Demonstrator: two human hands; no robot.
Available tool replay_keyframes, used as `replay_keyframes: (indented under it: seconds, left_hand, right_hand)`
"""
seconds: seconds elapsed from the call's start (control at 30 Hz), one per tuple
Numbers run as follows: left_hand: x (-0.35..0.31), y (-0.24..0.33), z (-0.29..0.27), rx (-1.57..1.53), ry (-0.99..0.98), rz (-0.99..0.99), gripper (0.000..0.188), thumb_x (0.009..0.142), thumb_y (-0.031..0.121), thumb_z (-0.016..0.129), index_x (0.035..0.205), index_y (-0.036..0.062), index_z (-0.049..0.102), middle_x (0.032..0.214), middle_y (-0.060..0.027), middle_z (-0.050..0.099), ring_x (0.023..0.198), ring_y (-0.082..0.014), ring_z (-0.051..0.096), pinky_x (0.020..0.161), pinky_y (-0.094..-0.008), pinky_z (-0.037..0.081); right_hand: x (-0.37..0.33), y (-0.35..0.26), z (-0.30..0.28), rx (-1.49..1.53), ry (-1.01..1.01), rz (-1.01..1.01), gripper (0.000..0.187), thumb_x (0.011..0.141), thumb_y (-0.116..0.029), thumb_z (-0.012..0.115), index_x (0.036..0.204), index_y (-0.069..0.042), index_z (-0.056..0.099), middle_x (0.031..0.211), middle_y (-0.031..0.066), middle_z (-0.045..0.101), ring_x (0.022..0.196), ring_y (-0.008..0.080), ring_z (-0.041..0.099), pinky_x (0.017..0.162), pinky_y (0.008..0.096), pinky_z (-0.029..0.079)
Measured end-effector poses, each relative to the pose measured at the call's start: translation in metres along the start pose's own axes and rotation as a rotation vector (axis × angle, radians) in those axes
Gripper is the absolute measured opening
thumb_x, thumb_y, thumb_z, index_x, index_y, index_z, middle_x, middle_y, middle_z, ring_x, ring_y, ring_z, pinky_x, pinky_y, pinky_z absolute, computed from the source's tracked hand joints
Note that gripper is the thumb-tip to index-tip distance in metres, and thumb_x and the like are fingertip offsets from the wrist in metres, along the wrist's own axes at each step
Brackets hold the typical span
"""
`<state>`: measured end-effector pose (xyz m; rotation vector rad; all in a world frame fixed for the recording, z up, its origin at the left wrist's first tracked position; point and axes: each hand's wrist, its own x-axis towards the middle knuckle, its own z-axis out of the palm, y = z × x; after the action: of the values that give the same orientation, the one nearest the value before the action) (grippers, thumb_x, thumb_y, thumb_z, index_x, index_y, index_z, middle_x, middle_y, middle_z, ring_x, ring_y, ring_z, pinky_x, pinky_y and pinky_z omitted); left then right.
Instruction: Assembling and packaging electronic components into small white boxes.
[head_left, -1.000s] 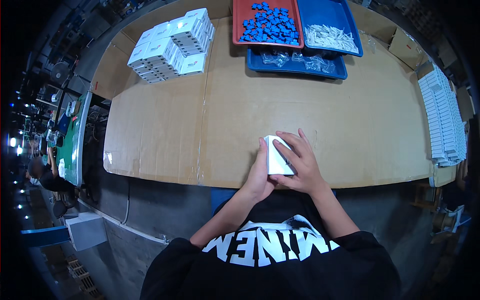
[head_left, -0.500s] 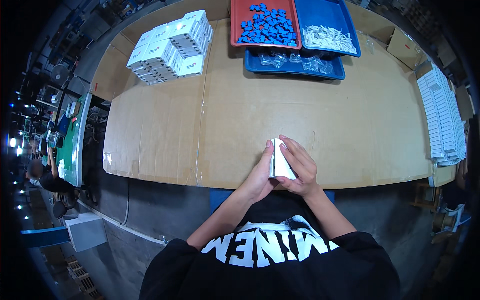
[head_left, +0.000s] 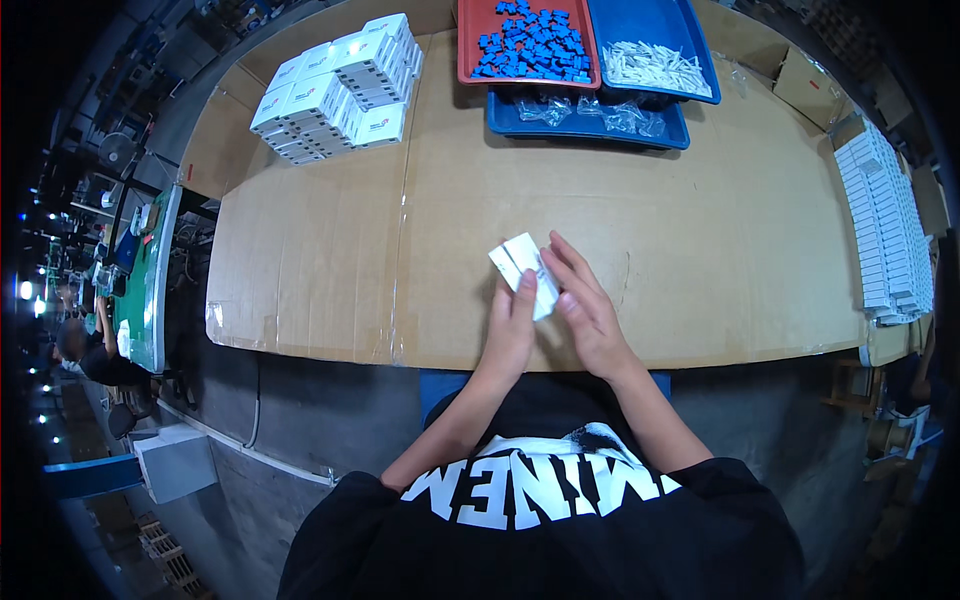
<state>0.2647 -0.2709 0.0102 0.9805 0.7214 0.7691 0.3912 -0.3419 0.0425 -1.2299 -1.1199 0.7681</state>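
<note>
With the left hand [head_left: 511, 328] holding a tilted white box [head_left: 533, 263] and the right hand [head_left: 593, 322] loosely spread beside it, a slack left grip could drop it.

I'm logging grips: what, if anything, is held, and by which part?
The left hand holds a white rectangular box by its left side, thumb on top; whether the right hand touches it is unclear.

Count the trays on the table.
3: a red tray at the far side, a blue tray right of it, and a lower blue tray partly beneath both. Others may be hidden.
</note>
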Motion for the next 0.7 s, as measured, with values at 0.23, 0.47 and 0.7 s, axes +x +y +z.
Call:
replay_keyframes:
  seconds: [0.23,0.47,0.7]
  left_hand:
    - [-0.006,0.003,-0.003,0.041,0.032,-0.059,0.066,0.113,0.047,0.037,0.159,0.0008,0.027,0.139,-0.0171,0.051,0.124,-0.0219,0.054,0.107,-0.0333,0.043]
    - [-0.008,0.002,0.008,0.222,0.104,0.028,0.065,0.113,0.045,0.04,0.157,-0.0001,0.025,0.132,-0.0172,0.052,0.118,-0.0203,0.053,0.101,-0.0321,0.046]
    - [-0.012,0.0,0.014,0.211,0.127,0.047,0.066,0.112,0.046,0.041,0.158,0.001,0.024,0.122,-0.0113,0.052,0.103,-0.0158,0.053,0.083,-0.0288,0.049]
  right_hand:
    - [-0.014,0.02,0.001,-0.335,-0.114,-0.105,0.052,0.096,-0.011,0.068,0.146,-0.002,0.057,0.15,0.0238,0.055,0.134,0.0375,0.059,0.108,0.0401,0.051]
    - [-0.014,0.024,0.002,-0.479,-0.082,-0.268,0.046,0.098,-0.011,0.065,0.142,0.003,0.057,0.132,0.0262,0.067,0.111,0.0391,0.071,0.091,0.0411,0.06]
    - [-0.022,0.032,0.002,-0.542,-0.07,-0.316,0.041,0.101,-0.011,0.06,0.138,0.006,0.059,0.111,0.025,0.073,0.08,0.0355,0.074,0.071,0.0411,0.061]
